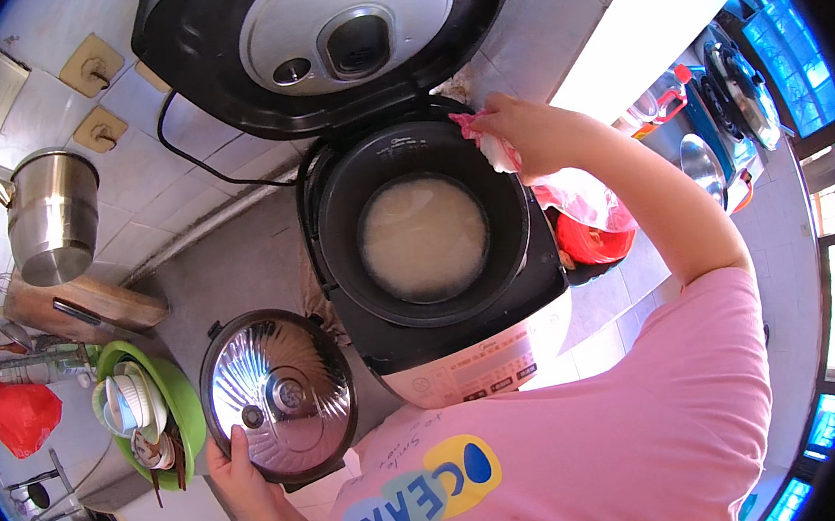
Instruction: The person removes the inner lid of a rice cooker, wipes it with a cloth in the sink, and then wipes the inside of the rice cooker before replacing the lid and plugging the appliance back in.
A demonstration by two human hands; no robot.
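A Midea rice cooker (425, 342) stands before me with its hinged lid (218, 69) swung up. Inside its dark inner pot (349, 259), cloudy whitish liquid (423, 237) covers the bottom; I cannot tell whether rice lies under it. My right hand (525, 129) pinches a crumpled pink and white cloth (493, 144) at the pot's far right rim. Held by its lower edge in my left hand (242, 469) is a round, shiny metal inner lid (279, 390) with a dark rim. It is beside the cooker's left side, apart from the pot.
A black power cord (217, 178) runs along the tiled wall behind. To the left are a hanging steel pot (55, 212), a wooden cutting board (82, 304) and a green basin (186, 403) with bowls and chopsticks. A red container (593, 240) sits right of the cooker.
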